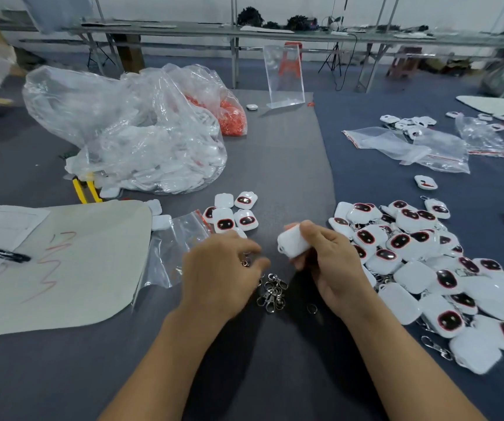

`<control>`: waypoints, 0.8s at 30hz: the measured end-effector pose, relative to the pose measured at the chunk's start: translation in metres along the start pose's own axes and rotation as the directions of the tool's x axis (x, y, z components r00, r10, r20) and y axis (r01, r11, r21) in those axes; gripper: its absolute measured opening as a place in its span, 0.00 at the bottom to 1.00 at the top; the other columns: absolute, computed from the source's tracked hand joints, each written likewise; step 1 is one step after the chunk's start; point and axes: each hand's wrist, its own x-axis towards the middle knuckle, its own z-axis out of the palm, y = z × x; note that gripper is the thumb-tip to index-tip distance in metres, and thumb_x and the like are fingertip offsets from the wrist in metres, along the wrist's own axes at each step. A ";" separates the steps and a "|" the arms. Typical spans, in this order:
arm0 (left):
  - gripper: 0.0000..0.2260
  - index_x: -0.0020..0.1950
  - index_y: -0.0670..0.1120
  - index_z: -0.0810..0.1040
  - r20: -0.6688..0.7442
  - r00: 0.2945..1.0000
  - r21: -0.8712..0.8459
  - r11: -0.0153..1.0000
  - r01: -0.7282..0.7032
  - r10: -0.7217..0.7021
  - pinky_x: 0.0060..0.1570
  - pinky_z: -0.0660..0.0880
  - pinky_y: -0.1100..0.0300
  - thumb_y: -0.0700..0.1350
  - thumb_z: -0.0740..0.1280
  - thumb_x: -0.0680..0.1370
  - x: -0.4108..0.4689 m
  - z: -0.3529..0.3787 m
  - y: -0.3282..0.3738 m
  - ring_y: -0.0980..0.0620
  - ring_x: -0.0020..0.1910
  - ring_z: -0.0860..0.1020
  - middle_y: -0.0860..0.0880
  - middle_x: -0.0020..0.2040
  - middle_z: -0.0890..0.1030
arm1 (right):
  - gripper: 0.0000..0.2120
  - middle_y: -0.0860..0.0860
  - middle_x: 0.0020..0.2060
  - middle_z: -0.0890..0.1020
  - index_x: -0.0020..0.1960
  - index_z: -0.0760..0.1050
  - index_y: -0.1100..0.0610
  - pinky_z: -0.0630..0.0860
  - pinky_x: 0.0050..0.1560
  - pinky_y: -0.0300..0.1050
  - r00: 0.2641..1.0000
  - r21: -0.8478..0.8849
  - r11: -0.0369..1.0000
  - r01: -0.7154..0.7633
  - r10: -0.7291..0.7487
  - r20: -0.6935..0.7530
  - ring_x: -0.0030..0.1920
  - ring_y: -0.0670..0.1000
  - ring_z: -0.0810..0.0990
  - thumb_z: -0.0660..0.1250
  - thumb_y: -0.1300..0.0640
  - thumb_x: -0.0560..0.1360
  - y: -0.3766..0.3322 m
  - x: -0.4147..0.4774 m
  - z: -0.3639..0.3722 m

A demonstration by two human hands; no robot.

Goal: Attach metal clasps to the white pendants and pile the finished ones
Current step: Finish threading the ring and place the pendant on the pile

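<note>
My right hand (332,268) grips a white pendant (293,244), its blank back facing me and its loop end pointing down-left. My left hand (220,268) pinches a small metal clasp (246,262) between thumb and fingers, a short way left of the pendant. Just below and between the hands lies a small heap of loose metal clasps (272,291), with a single ring (312,309) beside it. Several pendants without clasps (234,212) sit beyond the hands. A large pile of pendants with clasps (427,262) spreads out at the right.
A big clear bag of white pendants (141,141) and an orange-filled bag (232,117) lie at the back left. Yellow-handled pliers (85,189), a beige sheet (62,262) with a pen (0,252), empty zip bags (408,147) and a clear acrylic stand (284,74) also sit on the grey table.
</note>
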 end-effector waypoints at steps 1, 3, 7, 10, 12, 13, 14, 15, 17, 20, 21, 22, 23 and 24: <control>0.13 0.46 0.60 0.84 0.134 0.990 -0.049 0.998 -0.031 0.037 0.43 0.73 0.59 0.65 0.72 0.67 -0.005 0.001 0.003 0.58 0.46 0.78 0.61 0.44 0.80 | 0.16 0.56 0.40 0.86 0.44 0.88 0.57 0.76 0.33 0.37 0.999 0.045 0.999 -0.022 0.020 0.046 0.32 0.47 0.80 0.64 0.58 0.83 -0.003 -0.001 -0.003; 0.20 0.51 0.63 0.82 0.259 0.957 -0.015 0.992 -0.129 0.128 0.46 0.70 0.60 0.70 0.67 0.65 -0.016 0.005 0.010 0.62 0.49 0.74 0.62 0.48 0.78 | 0.12 0.55 0.45 0.87 0.46 0.88 0.56 0.80 0.40 0.38 0.989 0.082 0.993 -0.086 0.075 0.124 0.42 0.48 0.85 0.66 0.61 0.80 -0.008 -0.002 -0.010; 0.11 0.51 0.58 0.84 0.231 0.957 -0.087 0.983 -0.161 0.177 0.49 0.73 0.58 0.60 0.71 0.73 -0.025 0.009 0.011 0.59 0.49 0.76 0.59 0.47 0.80 | 0.13 0.55 0.45 0.87 0.44 0.88 0.55 0.82 0.41 0.42 0.974 0.109 0.973 -0.203 0.189 0.123 0.45 0.49 0.87 0.66 0.62 0.80 -0.009 -0.001 -0.017; 0.04 0.46 0.56 0.86 0.142 0.970 -0.079 0.979 -0.189 0.198 0.46 0.76 0.56 0.53 0.72 0.75 -0.025 0.011 0.013 0.58 0.43 0.79 0.58 0.43 0.83 | 0.11 0.60 0.44 0.86 0.48 0.82 0.62 0.84 0.38 0.47 0.968 0.202 0.947 -0.249 0.240 0.069 0.47 0.58 0.88 0.62 0.64 0.83 -0.009 0.005 -0.015; 0.06 0.45 0.56 0.85 0.048 0.995 -0.133 0.987 -0.086 0.093 0.42 0.75 0.59 0.55 0.70 0.75 -0.024 0.011 0.013 0.57 0.40 0.79 0.59 0.40 0.84 | 0.09 0.61 0.41 0.85 0.49 0.79 0.62 0.81 0.32 0.44 0.963 0.233 0.935 -0.267 0.268 0.029 0.40 0.58 0.87 0.60 0.64 0.83 -0.010 0.010 -0.015; 0.07 0.46 0.56 0.84 0.024 0.999 -0.181 0.983 -0.022 0.026 0.41 0.76 0.59 0.57 0.68 0.75 -0.023 0.011 0.013 0.57 0.40 0.80 0.59 0.39 0.84 | 0.07 0.61 0.40 0.84 0.49 0.78 0.61 0.79 0.29 0.42 0.962 0.228 0.936 -0.270 0.273 0.018 0.36 0.56 0.85 0.62 0.63 0.82 -0.010 0.011 -0.015; 0.07 0.47 0.56 0.84 0.022 0.999 -0.236 0.971 0.035 -0.031 0.42 0.76 0.58 0.57 0.68 0.76 -0.021 0.011 0.013 0.57 0.40 0.80 0.60 0.40 0.84 | 0.04 0.60 0.40 0.83 0.48 0.78 0.60 0.76 0.27 0.41 0.963 0.218 0.939 -0.267 0.269 0.021 0.33 0.54 0.83 0.65 0.63 0.80 -0.010 0.011 -0.015; 0.06 0.49 0.57 0.84 0.030 0.997 -0.289 0.954 0.078 -0.072 0.43 0.77 0.58 0.55 0.68 0.76 -0.020 0.011 0.012 0.58 0.41 0.81 0.63 0.42 0.84 | 0.03 0.59 0.40 0.83 0.48 0.79 0.59 0.75 0.27 0.40 0.966 0.203 0.944 -0.259 0.256 0.041 0.32 0.53 0.81 0.67 0.63 0.78 -0.009 0.011 -0.013; 0.06 0.52 0.57 0.86 0.046 0.993 -0.332 0.936 0.120 -0.111 0.48 0.77 0.65 0.50 0.71 0.77 -0.017 0.011 0.010 0.63 0.45 0.81 0.74 0.47 0.79 | 0.08 0.57 0.43 0.83 0.50 0.81 0.57 0.76 0.32 0.40 0.969 0.129 0.963 -0.238 0.226 0.100 0.36 0.51 0.81 0.68 0.67 0.76 -0.005 0.009 -0.013; 0.08 0.51 0.56 0.87 0.046 0.989 -0.327 0.933 0.149 -0.142 0.50 0.78 0.64 0.44 0.74 0.75 -0.017 0.012 0.006 0.67 0.45 0.81 0.73 0.47 0.80 | 0.19 0.59 0.47 0.82 0.53 0.79 0.58 0.81 0.39 0.41 0.971 0.065 0.974 -0.216 0.208 0.115 0.39 0.51 0.84 0.64 0.78 0.72 -0.002 0.005 -0.011; 0.10 0.51 0.58 0.86 0.044 0.988 -0.326 0.933 0.152 -0.145 0.49 0.79 0.62 0.44 0.74 0.75 -0.016 0.011 0.007 0.67 0.44 0.82 0.74 0.46 0.80 | 0.20 0.60 0.47 0.82 0.53 0.78 0.59 0.82 0.39 0.41 0.972 0.088 0.971 -0.224 0.215 0.099 0.39 0.52 0.85 0.63 0.80 0.71 -0.003 0.005 -0.010; 0.12 0.51 0.61 0.84 0.034 0.990 -0.322 0.936 0.144 -0.140 0.48 0.80 0.60 0.44 0.74 0.74 -0.016 0.009 0.009 0.66 0.43 0.82 0.75 0.44 0.79 | 0.19 0.61 0.48 0.81 0.52 0.77 0.60 0.83 0.39 0.42 0.972 0.117 0.967 -0.227 0.218 0.088 0.39 0.52 0.86 0.64 0.80 0.72 -0.003 0.004 -0.009; 0.16 0.52 0.65 0.80 0.017 0.991 -0.309 0.942 0.134 -0.136 0.46 0.80 0.59 0.45 0.75 0.73 -0.015 0.007 0.010 0.66 0.41 0.82 0.75 0.43 0.79 | 0.17 0.62 0.48 0.81 0.53 0.76 0.61 0.83 0.39 0.42 0.974 0.136 0.966 -0.221 0.211 0.078 0.39 0.53 0.87 0.65 0.80 0.73 -0.004 0.004 -0.008; 0.19 0.53 0.69 0.76 -0.007 0.990 -0.295 0.947 0.129 -0.138 0.45 0.80 0.59 0.47 0.76 0.72 -0.014 0.006 0.010 0.66 0.39 0.81 0.74 0.41 0.79 | 0.15 0.62 0.48 0.82 0.52 0.75 0.61 0.83 0.38 0.42 0.978 0.132 0.970 -0.205 0.197 0.066 0.38 0.54 0.87 0.67 0.78 0.73 -0.004 0.005 -0.007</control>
